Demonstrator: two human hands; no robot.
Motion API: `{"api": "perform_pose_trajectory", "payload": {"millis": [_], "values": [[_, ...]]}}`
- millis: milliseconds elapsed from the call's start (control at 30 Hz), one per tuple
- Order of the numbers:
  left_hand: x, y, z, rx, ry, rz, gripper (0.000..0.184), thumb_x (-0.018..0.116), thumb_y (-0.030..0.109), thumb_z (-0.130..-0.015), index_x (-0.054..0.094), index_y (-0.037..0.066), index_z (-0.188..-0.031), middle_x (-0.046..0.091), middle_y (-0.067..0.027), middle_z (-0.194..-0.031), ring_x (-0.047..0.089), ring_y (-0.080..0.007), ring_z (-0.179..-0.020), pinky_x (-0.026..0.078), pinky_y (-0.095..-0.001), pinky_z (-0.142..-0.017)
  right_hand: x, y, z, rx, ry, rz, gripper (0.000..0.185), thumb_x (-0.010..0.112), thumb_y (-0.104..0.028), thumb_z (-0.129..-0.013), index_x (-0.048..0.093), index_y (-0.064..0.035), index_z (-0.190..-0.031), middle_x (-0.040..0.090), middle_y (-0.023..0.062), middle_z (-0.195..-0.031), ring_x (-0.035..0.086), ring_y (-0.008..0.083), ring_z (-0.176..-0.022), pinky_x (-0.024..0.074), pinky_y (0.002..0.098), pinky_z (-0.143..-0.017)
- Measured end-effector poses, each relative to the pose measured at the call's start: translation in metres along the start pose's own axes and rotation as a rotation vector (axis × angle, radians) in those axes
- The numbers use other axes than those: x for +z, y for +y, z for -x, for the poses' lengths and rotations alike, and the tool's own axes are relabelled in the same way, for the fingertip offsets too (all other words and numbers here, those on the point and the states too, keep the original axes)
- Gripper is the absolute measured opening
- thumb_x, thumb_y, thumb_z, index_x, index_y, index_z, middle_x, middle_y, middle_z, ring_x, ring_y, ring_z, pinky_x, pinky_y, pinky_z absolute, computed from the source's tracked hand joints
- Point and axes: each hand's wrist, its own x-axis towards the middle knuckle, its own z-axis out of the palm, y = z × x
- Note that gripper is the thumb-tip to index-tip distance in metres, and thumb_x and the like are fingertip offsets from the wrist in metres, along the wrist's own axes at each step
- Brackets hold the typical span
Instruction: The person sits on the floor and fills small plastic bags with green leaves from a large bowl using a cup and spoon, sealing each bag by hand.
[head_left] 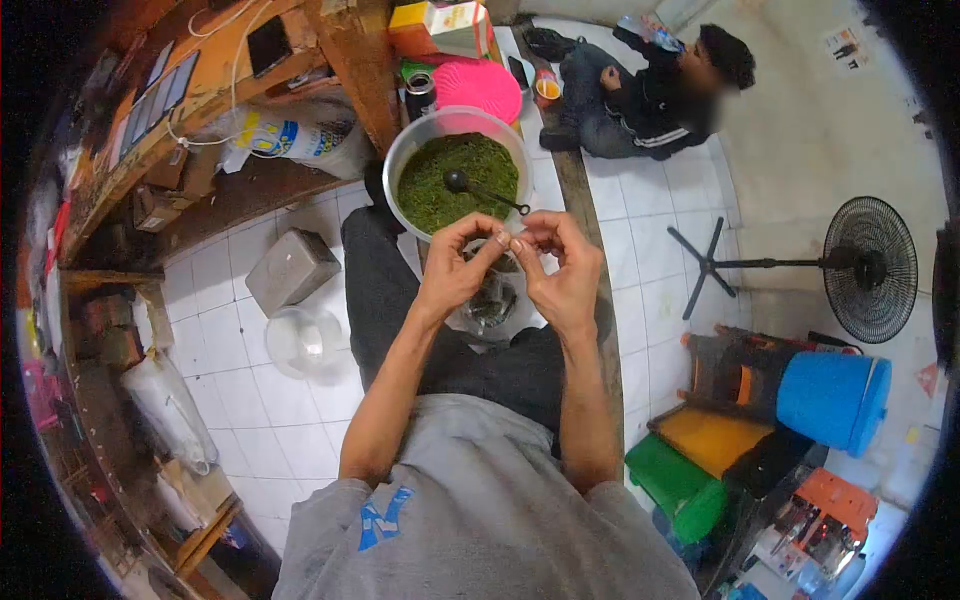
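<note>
"What is being held?"
"A small pale piece [507, 239], pinched above the lap between the closed fingers of the left hand [457, 264] and right hand [566, 272]; its details are too small to tell."
"And below it?"
"Crumpled, glossy clear plastic [492, 302] can be seen, with dark green patches."
"What textures lie beyond?"
"Fine, moist-looking green shreds [440, 165] are held in a round, pale basin [390, 182], with a black scoop [457, 181] laid on top. Behind, a ribbed pink plastic piece [482, 92] is placed beside a dark can [420, 92]."
</note>
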Motion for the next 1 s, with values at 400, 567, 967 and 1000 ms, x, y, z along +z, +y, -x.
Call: {"api": "perform_pose_trajectory", "payload": {"millis": [400, 567, 967, 1000], "values": [[-0.039, -0.03, 0.055, -0.136, 0.327, -0.161, 0.012, 0.069, 0.006, -0.096, 0.071, -0.004, -0.089, 0.07, -0.0072, -0.096, 0.065, -0.0156, -0.092, 0.049, -0.0294, -0.089, 0.011, 0.181, 0.097, 0.191, -0.215, 0.464, 0.035, 0.076, -0.005, -0.083, 0.069, -0.0006, -0.117, 0.076, 0.0164, -0.09, 0.076, 0.0307, -0.086, 0.0586, 0.0398, -0.08], [-0.059, -0.029, 0.06, -0.133, 0.4, -0.103, 0.021, 0.067, 0.009, -0.099, 0.067, -0.004, -0.082, 0.068, -0.0069, -0.091, 0.062, -0.0136, -0.086, 0.048, -0.0279, -0.084, 0.045, 0.279, 0.043, 0.319, -0.02, 0.35, 0.032, 0.079, -0.01, -0.079, 0.072, 0.0014, -0.107, 0.074, 0.0204, -0.096, 0.073, 0.0363, -0.091, 0.057, 0.0428, -0.08], [-0.053, -0.034, 0.092, -0.29, 0.399, 0.003, 0.018, 0.064, 0.007, -0.1, 0.067, -0.004, -0.086, 0.068, -0.0062, -0.093, 0.061, -0.0115, -0.087, 0.048, -0.0252, -0.081, 0.083, 0.324, -0.019, 0.31, -0.057, 0.573, 0.013, 0.074, -0.005, -0.073, 0.066, -0.0021, -0.082, 0.069, 0.0224, -0.093, 0.066, 0.0432, -0.085, 0.0509, 0.0534, -0.074], [-0.052, -0.036, 0.092, -0.305, 0.397, 0.009, 0.018, 0.064, 0.007, -0.1, 0.067, -0.003, -0.087, 0.068, -0.0063, -0.094, 0.061, -0.0114, -0.086, 0.048, -0.0252, -0.081, 0.082, 0.326, -0.018, 0.315, -0.05, 0.578, 0.013, 0.074, -0.005, -0.073, 0.066, -0.0021, -0.082, 0.069, 0.0224, -0.093, 0.066, 0.0432, -0.085, 0.0509, 0.0534, -0.074]]}}
